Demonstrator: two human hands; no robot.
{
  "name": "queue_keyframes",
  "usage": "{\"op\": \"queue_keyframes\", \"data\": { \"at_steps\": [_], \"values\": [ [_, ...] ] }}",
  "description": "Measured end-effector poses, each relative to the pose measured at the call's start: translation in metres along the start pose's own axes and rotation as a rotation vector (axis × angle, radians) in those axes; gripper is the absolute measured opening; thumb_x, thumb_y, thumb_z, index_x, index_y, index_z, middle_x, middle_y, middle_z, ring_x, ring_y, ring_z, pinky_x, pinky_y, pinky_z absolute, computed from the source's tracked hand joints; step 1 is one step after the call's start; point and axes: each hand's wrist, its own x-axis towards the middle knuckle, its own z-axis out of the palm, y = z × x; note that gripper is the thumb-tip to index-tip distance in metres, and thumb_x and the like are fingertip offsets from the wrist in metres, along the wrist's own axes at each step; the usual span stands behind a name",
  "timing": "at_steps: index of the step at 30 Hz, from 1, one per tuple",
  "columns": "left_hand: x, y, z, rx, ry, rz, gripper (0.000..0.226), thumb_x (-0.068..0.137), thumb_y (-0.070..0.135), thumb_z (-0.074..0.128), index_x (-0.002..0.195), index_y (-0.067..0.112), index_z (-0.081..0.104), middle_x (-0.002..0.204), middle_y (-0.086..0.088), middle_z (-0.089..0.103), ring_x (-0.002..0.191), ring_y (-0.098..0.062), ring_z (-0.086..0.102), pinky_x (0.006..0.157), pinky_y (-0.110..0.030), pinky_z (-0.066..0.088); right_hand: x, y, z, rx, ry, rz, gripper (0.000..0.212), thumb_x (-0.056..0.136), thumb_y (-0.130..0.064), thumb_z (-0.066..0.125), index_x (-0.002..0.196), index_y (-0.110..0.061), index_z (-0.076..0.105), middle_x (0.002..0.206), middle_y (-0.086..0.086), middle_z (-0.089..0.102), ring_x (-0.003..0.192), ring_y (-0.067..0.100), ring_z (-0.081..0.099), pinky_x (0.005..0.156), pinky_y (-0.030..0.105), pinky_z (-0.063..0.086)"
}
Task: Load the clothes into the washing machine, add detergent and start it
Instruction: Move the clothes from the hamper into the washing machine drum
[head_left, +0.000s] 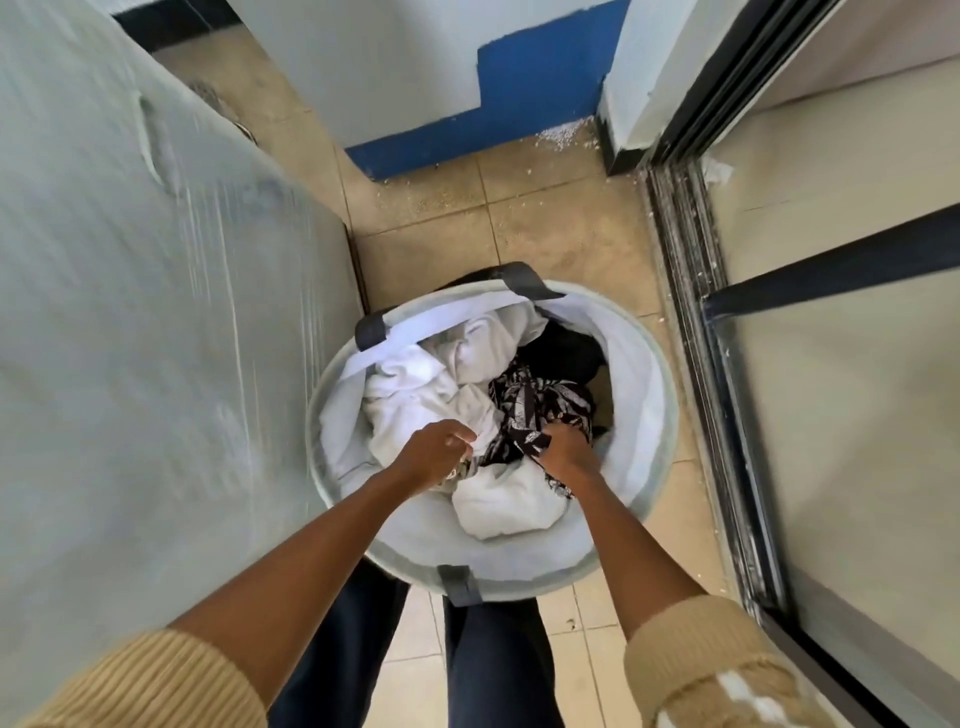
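As we reached into the round pale-grey fabric laundry basket (655, 364) on the tiled floor (545, 218), our left hand (435, 453) clutched crumpled white cloth (415, 397) and our right hand (567, 448) gripped the black-and-white patterned garment (540, 402).

Clothes (415, 395) in basket (641, 395) on floor (545, 223); machine (156, 312) L, sliding door (831, 364) R.

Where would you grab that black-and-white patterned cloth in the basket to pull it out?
Take the patterned cloth by the bunched fold in its middle, coming straight down from above. The basket walls it in all round, so the top is the only way in, and it lies mostly over the white towels. The right hand grips its near end.
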Motion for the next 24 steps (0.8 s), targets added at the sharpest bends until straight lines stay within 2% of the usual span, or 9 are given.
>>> {"op": "queue_keyframes", "data": {
  "at_steps": [5, 8, 10, 12, 14, 17, 19, 21, 24],
  "values": [
    [-0.011, -0.014, 0.008, -0.054, 0.018, -0.040, 0.020, 0.079, 0.013, 0.048, 0.092, 0.022, 0.059, 0.099, -0.010, 0.066, 0.088, -0.025, 0.061, 0.088, -0.045, 0.053, -0.020, -0.018, -0.003, 0.314, 0.052, -0.061, 0.036, 0.080, 0.009, 0.040, 0.102, -0.003, 0.065, 0.113, 0.018, 0.065, 0.104, 0.032, 0.060, 0.078, 0.030, 0.046],
    [-0.035, 0.000, 0.009, -0.040, -0.049, 0.025, 0.065, 0.078, -0.005, 0.063, 0.133, 0.019, 0.040, 0.134, -0.015, 0.048, 0.099, -0.033, 0.057, 0.076, -0.031, 0.051, -0.068, -0.042, -0.024, 0.561, -0.015, -0.166, 0.034, 0.077, 0.015, 0.037, 0.093, 0.005, 0.066, 0.089, 0.017, 0.067, 0.077, 0.020, 0.059, 0.061, 0.027, 0.044],
    [-0.048, 0.014, 0.006, -0.044, -0.060, 0.139, 0.087, 0.070, 0.000, 0.069, 0.143, 0.011, 0.025, 0.140, -0.007, 0.041, 0.120, -0.029, 0.050, 0.090, -0.021, 0.046, -0.106, -0.063, -0.043, 0.707, -0.075, -0.246, 0.039, 0.078, 0.016, 0.036, 0.087, -0.004, 0.068, 0.082, 0.010, 0.069, 0.070, 0.012, 0.060, 0.063, 0.021, 0.048],
    [-0.067, 0.032, -0.001, -0.092, -0.052, 0.196, 0.064, 0.074, 0.005, 0.065, 0.132, 0.008, 0.038, 0.119, 0.003, 0.055, 0.109, -0.009, 0.053, 0.087, -0.003, 0.040, -0.139, -0.085, -0.058, 0.810, -0.104, -0.325, 0.044, 0.077, 0.017, 0.034, 0.082, -0.011, 0.067, 0.075, 0.005, 0.066, 0.069, 0.011, 0.060, 0.066, 0.021, 0.049],
    [-0.082, 0.047, -0.010, -0.220, 0.004, 0.192, 0.039, 0.078, 0.004, 0.061, 0.116, 0.012, 0.052, 0.091, 0.010, 0.066, 0.082, 0.002, 0.060, 0.072, -0.006, 0.047, -0.163, -0.101, -0.071, 0.866, -0.040, -0.381, 0.038, 0.076, 0.018, 0.033, 0.080, -0.004, 0.064, 0.075, 0.009, 0.062, 0.072, 0.015, 0.057, 0.068, 0.026, 0.046],
    [-0.112, 0.070, -0.019, -0.373, 0.169, 0.146, 0.028, 0.087, -0.008, 0.050, 0.103, 0.013, 0.062, 0.088, -0.004, 0.062, 0.084, -0.016, 0.057, 0.067, -0.021, 0.047, -0.177, -0.098, -0.081, 0.753, 0.218, -0.374, 0.030, 0.078, 0.013, 0.038, 0.081, -0.004, 0.063, 0.079, 0.013, 0.063, 0.074, 0.018, 0.055, 0.066, 0.025, 0.042],
    [-0.137, 0.092, -0.028, -0.440, 0.268, 0.132, 0.034, 0.091, 0.002, 0.043, 0.079, 0.027, 0.063, 0.079, -0.004, 0.060, 0.080, -0.020, 0.050, 0.067, -0.029, 0.041, -0.177, -0.086, -0.086, 0.620, 0.379, -0.297, 0.031, 0.082, 0.008, 0.043, 0.099, -0.007, 0.065, 0.100, 0.018, 0.064, 0.086, 0.025, 0.056, 0.073, 0.028, 0.041],
    [-0.166, 0.115, -0.039, -0.499, 0.305, 0.168, 0.032, 0.096, 0.013, 0.040, 0.077, 0.030, 0.059, 0.077, 0.002, 0.063, 0.073, -0.017, 0.056, 0.066, -0.026, 0.046, -0.182, -0.077, -0.091, 0.587, 0.360, -0.197, 0.040, 0.085, 0.004, 0.046, 0.119, -0.011, 0.059, 0.118, 0.012, 0.061, 0.106, 0.029, 0.056, 0.085, 0.034, 0.044],
    [-0.211, 0.133, -0.054, -0.550, 0.290, 0.237, 0.021, 0.099, 0.025, 0.039, 0.089, 0.033, 0.055, 0.090, 0.004, 0.066, 0.079, -0.011, 0.062, 0.059, -0.026, 0.050, -0.207, -0.079, -0.094, 0.390, 0.164, -0.198, 0.041, 0.082, -0.007, 0.057, 0.121, -0.016, 0.056, 0.124, 0.010, 0.060, 0.120, 0.033, 0.049, 0.097, 0.037, 0.042]
  ]
}}
